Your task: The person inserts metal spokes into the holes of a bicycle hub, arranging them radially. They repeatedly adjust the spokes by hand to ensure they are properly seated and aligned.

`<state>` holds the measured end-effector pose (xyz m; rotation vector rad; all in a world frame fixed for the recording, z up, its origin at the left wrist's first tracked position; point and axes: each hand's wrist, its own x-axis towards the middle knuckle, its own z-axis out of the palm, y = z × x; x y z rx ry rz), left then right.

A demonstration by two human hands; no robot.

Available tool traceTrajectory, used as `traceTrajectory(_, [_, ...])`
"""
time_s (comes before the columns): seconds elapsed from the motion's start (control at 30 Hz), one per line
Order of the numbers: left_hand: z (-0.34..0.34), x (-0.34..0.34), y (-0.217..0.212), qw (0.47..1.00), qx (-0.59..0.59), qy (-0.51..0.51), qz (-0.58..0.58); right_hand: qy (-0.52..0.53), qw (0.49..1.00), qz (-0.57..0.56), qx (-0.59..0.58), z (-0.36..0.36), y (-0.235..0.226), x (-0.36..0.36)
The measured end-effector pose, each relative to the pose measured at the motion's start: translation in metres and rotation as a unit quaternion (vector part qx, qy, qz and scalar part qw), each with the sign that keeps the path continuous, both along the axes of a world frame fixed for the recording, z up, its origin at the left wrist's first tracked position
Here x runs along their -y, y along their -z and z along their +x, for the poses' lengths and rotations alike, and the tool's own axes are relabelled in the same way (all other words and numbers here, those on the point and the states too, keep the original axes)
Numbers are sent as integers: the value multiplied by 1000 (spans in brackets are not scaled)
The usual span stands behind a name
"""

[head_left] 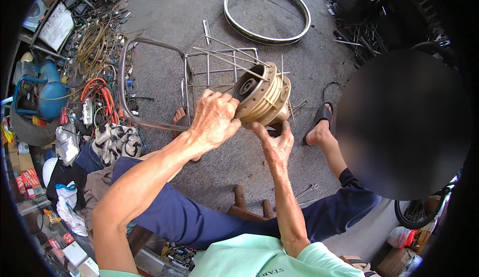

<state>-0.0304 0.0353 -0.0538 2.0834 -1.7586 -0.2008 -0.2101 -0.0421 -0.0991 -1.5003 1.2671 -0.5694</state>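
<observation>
A tan wheel hub [264, 97] is held tilted in front of me, above the floor. Its flanges have rows of holes, and its dark hollow side faces left. Several thin spokes [227, 59] stick out from it to the upper left, and others hang at its right side. My right hand [277, 144] grips the hub from below, thumb on the near flange and fingers around its lower right side. Against the hub's left edge, my left hand [213, 115] is closed with curled fingers; what is pinched in them is hidden.
A bare wheel rim [268, 41] lies on the floor ahead. A metal tube rack [123, 85] stands beyond my left hand. Cables [97, 32], a blue machine [51, 90] and boxes crowd the left. Dark parts [366, 7] are piled far right. A wooden stool [240, 211] is between my legs.
</observation>
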Motion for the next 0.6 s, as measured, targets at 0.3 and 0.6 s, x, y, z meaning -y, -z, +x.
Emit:
traceTrajectory(0.3, [-39,15,-10,998,-30,57,25,-106,994,-6,-9,-48,1,40])
traceTrajectory(0.6, [-27,14,-13,993,-55,-8,103,-147,983,-52,-95,-26,-17,50])
